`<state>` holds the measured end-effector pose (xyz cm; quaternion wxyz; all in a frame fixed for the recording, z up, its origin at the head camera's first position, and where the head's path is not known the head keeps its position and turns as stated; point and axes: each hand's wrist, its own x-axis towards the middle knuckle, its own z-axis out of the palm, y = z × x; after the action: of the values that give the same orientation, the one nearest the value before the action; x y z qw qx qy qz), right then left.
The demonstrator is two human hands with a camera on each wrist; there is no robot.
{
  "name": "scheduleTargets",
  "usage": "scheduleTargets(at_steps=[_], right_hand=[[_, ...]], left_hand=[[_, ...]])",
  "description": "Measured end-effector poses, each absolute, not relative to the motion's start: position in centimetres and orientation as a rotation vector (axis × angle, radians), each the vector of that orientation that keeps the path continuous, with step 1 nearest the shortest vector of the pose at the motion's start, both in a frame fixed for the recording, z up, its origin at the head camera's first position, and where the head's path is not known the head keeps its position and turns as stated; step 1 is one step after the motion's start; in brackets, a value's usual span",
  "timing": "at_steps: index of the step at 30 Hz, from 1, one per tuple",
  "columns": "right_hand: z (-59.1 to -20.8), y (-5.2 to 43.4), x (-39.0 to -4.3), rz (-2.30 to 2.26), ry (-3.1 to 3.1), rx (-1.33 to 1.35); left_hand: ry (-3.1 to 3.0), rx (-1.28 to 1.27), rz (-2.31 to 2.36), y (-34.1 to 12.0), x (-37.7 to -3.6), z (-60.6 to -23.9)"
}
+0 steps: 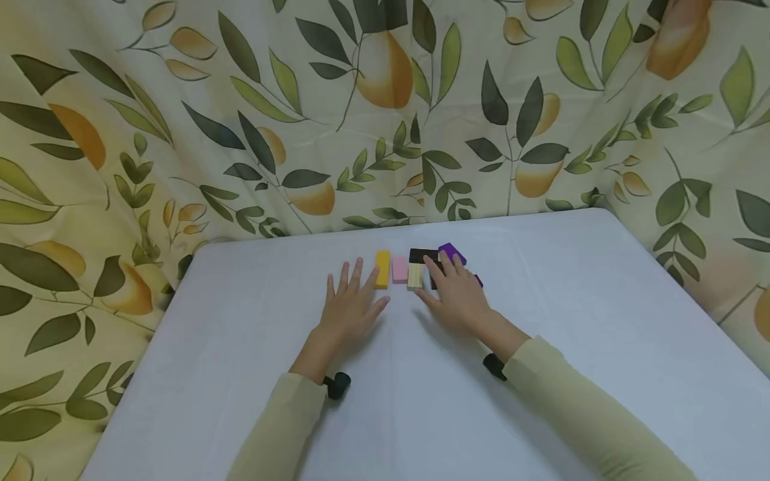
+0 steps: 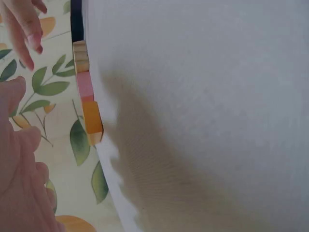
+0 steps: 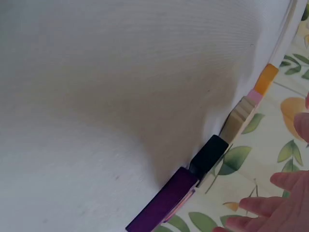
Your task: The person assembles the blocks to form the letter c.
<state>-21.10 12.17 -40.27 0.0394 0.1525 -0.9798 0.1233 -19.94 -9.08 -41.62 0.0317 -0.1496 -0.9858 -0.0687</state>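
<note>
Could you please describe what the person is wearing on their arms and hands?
Both arms wear long, pale olive-green sleeves reaching to the wrists. A small black device is strapped under each wrist: left, right. The left hand and right hand are bare: no gloves or rings visible.

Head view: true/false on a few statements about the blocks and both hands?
1. The yellow block lies left of the pink block. True.
2. The left hand grips the yellow block. False: it lies flat on the white table, fingers straight, beside that block.
3. The right hand lies over the dark blocks. True; the purple block shows past its fingers.
4. The blocks are stacked in a tall tower. False: they lie in a low row.
</note>
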Motion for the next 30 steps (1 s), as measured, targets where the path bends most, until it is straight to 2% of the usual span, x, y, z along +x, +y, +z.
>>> scheduleTargets(at_steps=[22, 30], right_hand=[[-41.7, 8.9, -26.7, 0.389, -3.077, 0.521], [-41.3, 7.2, -27.5, 0.625, -3.044, 0.508]], left_hand=[[-3.124, -0.560, -0.547, -10.2, -24.3, -42.4], [-3.062, -0.668, -0.672, -10.0, -25.4, -42.5]])
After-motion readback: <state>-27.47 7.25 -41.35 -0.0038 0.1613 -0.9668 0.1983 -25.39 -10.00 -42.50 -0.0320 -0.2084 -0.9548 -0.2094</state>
